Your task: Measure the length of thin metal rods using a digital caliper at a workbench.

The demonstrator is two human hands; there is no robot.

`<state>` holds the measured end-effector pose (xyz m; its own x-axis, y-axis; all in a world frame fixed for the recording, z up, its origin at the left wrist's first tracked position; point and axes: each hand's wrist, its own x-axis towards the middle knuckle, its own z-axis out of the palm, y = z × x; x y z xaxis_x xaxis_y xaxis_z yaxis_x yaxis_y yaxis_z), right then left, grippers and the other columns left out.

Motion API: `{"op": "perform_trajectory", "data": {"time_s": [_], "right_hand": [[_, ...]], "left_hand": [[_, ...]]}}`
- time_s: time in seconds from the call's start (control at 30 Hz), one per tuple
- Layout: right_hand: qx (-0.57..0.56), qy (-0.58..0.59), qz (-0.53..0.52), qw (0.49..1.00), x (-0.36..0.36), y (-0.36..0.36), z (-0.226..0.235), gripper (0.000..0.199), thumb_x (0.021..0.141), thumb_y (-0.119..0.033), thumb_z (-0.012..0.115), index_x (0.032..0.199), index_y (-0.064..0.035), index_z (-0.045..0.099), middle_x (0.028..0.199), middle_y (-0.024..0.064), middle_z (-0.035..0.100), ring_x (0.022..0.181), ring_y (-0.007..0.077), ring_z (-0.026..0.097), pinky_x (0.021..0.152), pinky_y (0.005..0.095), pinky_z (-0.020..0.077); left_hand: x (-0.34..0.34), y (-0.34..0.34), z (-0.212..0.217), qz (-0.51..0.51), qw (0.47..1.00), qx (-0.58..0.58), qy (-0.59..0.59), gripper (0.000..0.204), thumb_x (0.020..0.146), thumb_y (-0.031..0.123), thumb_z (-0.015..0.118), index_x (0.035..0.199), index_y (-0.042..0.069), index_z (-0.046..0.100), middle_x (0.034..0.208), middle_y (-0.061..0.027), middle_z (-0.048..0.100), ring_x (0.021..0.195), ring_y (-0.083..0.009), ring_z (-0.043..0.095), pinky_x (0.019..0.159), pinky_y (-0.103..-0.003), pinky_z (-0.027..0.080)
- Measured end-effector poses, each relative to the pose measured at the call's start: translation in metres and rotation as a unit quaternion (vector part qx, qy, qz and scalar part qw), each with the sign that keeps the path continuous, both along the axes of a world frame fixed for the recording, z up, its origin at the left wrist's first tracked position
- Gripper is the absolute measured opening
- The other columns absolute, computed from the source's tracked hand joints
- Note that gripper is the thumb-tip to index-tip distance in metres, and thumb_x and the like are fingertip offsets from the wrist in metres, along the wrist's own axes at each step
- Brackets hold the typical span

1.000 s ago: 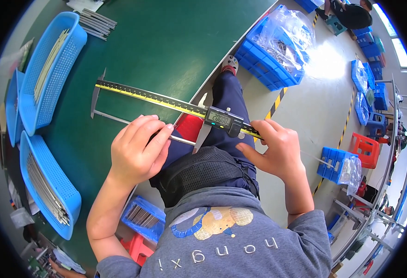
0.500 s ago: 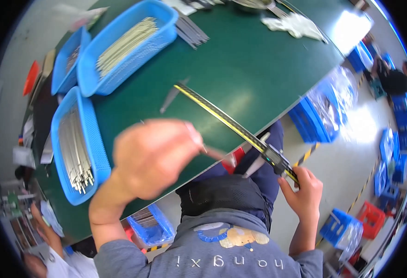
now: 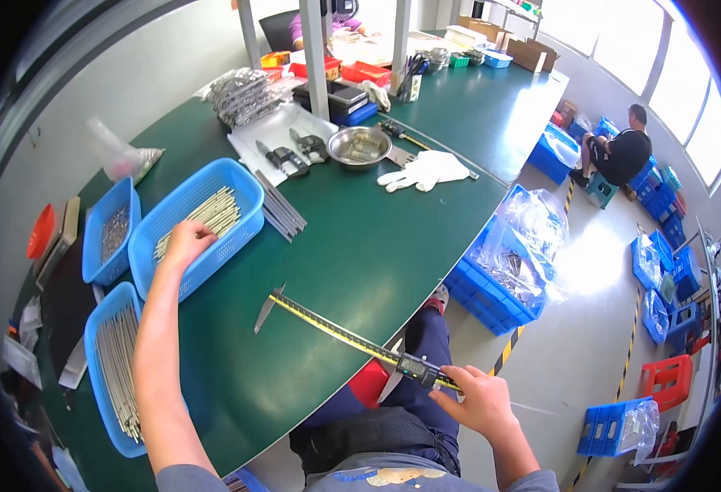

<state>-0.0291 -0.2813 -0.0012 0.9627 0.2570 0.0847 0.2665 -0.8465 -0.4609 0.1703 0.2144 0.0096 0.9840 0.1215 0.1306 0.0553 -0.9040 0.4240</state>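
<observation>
My left hand (image 3: 185, 242) reaches into a blue basket (image 3: 243, 192) of thin metal rods (image 3: 209, 215), fingers resting on the rods. Whether it grips one is hidden. My right hand (image 3: 477, 399) holds a long digital caliper (image 3: 352, 339) by its display end, past the table's front edge. The caliper's yellow beam runs up and left over the green table (image 3: 360, 238), jaws wide apart with nothing between them.
A second blue basket of metal rods (image 3: 113, 369) lies by my left forearm, a third (image 3: 108, 230) behind it. Loose rods (image 3: 280, 207), small calipers, a steel bowl (image 3: 359, 146) and white gloves (image 3: 424, 170) lie further back. Blue crates (image 3: 492, 283) stand on the floor; another person (image 3: 621, 152) sits at right.
My left hand has left the caliper and reached forward-left into the rod basket. My right hand keeps the caliper, whose jaws now hold no rod. The view has tilted up.
</observation>
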Motion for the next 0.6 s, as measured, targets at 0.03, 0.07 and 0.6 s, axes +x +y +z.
{"op": "perform_trajectory", "data": {"time_s": [0.03, 0.07, 0.6], "right_hand": [[0.000, -0.006, -0.009, 1.000, -0.001, -0.002, -0.001, 0.040, 0.075, -0.042, 0.070, 0.100, -0.0106, 0.066, 0.076, 0.0082, 0.063, 0.063, 0.0283, 0.064, 0.054, 0.0362, 0.0501], [-0.001, 0.000, -0.013, 1.000, -0.001, -0.003, -0.004, 0.038, 0.076, -0.042, 0.070, 0.096, -0.0102, 0.066, 0.076, 0.0080, 0.063, 0.063, 0.0284, 0.064, 0.054, 0.0365, 0.0500], [0.001, 0.050, -0.008, 0.999, 0.013, 0.006, 0.001, 0.038, 0.077, -0.046, 0.067, 0.085, -0.0089, 0.064, 0.076, 0.0086, 0.062, 0.067, 0.0298, 0.063, 0.057, 0.0383, 0.0502]], "left_hand": [[-0.001, -0.011, 0.009, 0.014, 1.000, 0.017, -0.014, 0.013, 0.077, 0.017, 0.066, 0.080, 0.005, 0.069, 0.087, -0.0142, 0.064, 0.083, -0.0321, 0.062, 0.073, -0.040, 0.048], [-0.006, -0.018, 0.015, 0.029, 0.999, 0.032, -0.027, 0.015, 0.079, 0.019, 0.065, 0.081, 0.005, 0.070, 0.088, -0.0142, 0.064, 0.084, -0.0322, 0.062, 0.074, -0.040, 0.048], [-0.216, 0.116, 0.013, 0.414, 0.876, 0.211, 0.128, 0.026, 0.069, 0.008, 0.062, 0.091, -0.005, 0.061, 0.096, -0.0281, 0.063, 0.095, -0.0436, 0.060, 0.082, -0.048, 0.048]]}}
